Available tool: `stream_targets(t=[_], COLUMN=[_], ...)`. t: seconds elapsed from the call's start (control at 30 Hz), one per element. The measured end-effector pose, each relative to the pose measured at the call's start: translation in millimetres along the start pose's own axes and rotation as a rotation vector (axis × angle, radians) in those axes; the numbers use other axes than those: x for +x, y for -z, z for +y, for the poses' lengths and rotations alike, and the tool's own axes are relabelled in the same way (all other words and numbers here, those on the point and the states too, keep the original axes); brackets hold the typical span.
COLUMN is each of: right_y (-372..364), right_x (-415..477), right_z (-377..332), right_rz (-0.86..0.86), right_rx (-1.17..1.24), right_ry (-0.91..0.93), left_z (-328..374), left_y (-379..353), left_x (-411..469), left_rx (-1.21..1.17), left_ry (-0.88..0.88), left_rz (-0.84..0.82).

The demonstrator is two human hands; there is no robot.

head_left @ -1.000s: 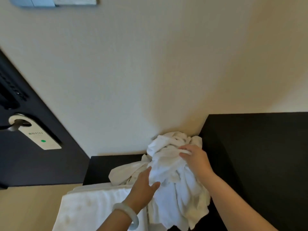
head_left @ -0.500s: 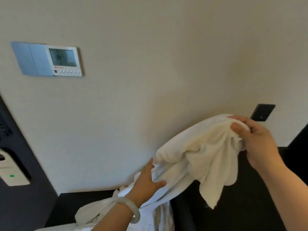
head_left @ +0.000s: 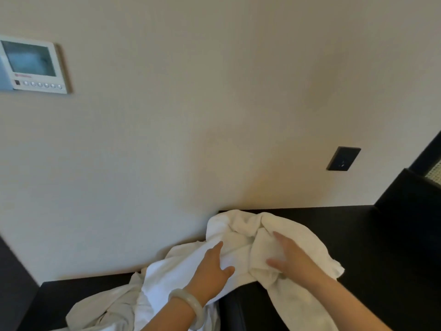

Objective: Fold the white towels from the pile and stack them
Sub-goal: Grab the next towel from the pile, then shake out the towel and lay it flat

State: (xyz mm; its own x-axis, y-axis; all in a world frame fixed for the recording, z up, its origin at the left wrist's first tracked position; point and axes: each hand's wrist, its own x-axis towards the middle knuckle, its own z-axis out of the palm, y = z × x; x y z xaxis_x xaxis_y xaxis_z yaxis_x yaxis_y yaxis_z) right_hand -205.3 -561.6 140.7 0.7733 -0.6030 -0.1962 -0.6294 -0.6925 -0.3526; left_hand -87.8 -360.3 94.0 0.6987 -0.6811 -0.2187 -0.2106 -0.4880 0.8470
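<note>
Lowered from mid-air, the towel [head_left: 241, 237] now lies bunched on the dark counter [head_left: 358, 235], lower centre. Left hand [head_left: 211, 271] and right hand [head_left: 290, 259] press it, fingers spread apart, apparently to flatten it for folding.

The crumpled white towel [head_left: 241, 237] fills the near left corner of the upper black counter [head_left: 346, 235] where I work. To the towel's right the counter lies bare as far as a tall black block [head_left: 410, 199]. Behind the towel the wall [head_left: 214, 115] closes me off. Left of it, the lower black surface [head_left: 78, 292] is partly covered by more cloth.
</note>
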Motion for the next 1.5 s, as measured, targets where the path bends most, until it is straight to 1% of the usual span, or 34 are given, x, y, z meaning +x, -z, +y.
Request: stream_targets(t=[0.07, 0.1, 0.13, 0.2, 0.3, 0.37, 0.4, 0.47, 0.53, 0.6, 0.67, 0.73, 0.8, 0.87, 0.93, 1.0, 1.03, 1.1, 1.13, 1.2, 1.23, 1.27, 1.33, 1.4, 1.43, 1.47, 1.5], right_y=[-13, -15, -12, 11, 81, 132, 154, 181, 189, 183, 170, 154, 135, 116, 101, 92, 90, 89, 90, 96, 100, 103, 108, 113, 116, 120, 126], right_x=[9, 16, 24, 45, 84, 106, 115, 132, 139, 140, 138, 131, 125, 124, 127, 130, 131, 135, 137, 143, 147, 150, 155, 159, 161, 163, 166], right_z=[2, 7, 15, 41, 105, 159, 186, 229, 255, 268, 268, 254, 235, 220, 216, 227, 236, 258, 268, 287, 295, 300, 310, 319, 323, 326, 329], right_rz=[-0.088, -0.09, -0.066, 0.022, 0.205, 0.233, 0.219, 0.161, 0.075, 0.033, 0.084, 0.12, 0.094, -0.01, -0.118, -0.144, -0.13, -0.09, -0.073, -0.052, -0.031, 0.01, 0.137, 0.243, 0.246, 0.221, 0.187], right_rx=[-0.087, -0.086, -0.01, 0.28, 0.699, 0.959, 1.028, 1.104, 1.15, 1.096, 0.927, 0.738, 0.575, 0.439, 0.265, 0.022, -0.048, -0.036, 0.004, 0.047, 0.054, 0.072, 0.135, 0.156, 0.201, 0.326, 0.524], right_ry=[0.064, 0.1, 0.107, 0.049, -0.063, -0.158, -0.19, -0.232, -0.216, -0.181, -0.125, -0.01, 0.105, 0.185, 0.234, 0.286, 0.3, 0.293, 0.285, 0.273, 0.265, 0.245, 0.165, 0.028, -0.044, -0.092, -0.11], left_z=[11, 16, 21, 31, 45, 57, 63, 73, 82, 93, 108, 124, 140, 152, 161, 169, 171, 172, 170, 157, 150, 144, 136, 133, 136, 140, 146], left_y=[-9, -14, -20, -33, -55, -68, -76, -91, -107, -120, -134, -151, -173, -197, -221, -238, -240, -232, -223, -203, -193, -183, -168, -157, -152, -148, -145], left_x=[10, 16, 20, 31, 45, 51, 54, 57, 55, 51, 47, 44, 42, 39, 38, 40, 43, 51, 56, 66, 70, 73, 84, 101, 108, 115, 122], left_rx=[0.033, 0.052, 0.082, 0.193, 0.499, 0.707, 0.746, 0.713, 0.579, 0.477, 0.433, 0.407, 0.386, 0.366, 0.354, 0.323, 0.296, 0.261, 0.315, 0.564, 0.674, 0.75, 0.824, 0.849, 0.828, 0.755, 0.618], left_ry=[-0.004, -0.012, -0.018, -0.005, 0.071, 0.059, 0.049, 0.043, 0.049, 0.011, -0.047, -0.107, -0.141, -0.157, -0.214, -0.247, -0.231, -0.163, -0.135, -0.093, -0.053, -0.004, 0.106, 0.206, 0.209, 0.178, 0.132], left_rz=[0.02, 0.038, 0.055, 0.096, 0.151, 0.207, 0.243, 0.333, 0.431, 0.502, 0.531, 0.522, 0.471, 0.406, 0.346, 0.294, 0.281, 0.302, 0.342, 0.445, 0.47, 0.46, 0.365, 0.255, 0.226, 0.226, 0.263])
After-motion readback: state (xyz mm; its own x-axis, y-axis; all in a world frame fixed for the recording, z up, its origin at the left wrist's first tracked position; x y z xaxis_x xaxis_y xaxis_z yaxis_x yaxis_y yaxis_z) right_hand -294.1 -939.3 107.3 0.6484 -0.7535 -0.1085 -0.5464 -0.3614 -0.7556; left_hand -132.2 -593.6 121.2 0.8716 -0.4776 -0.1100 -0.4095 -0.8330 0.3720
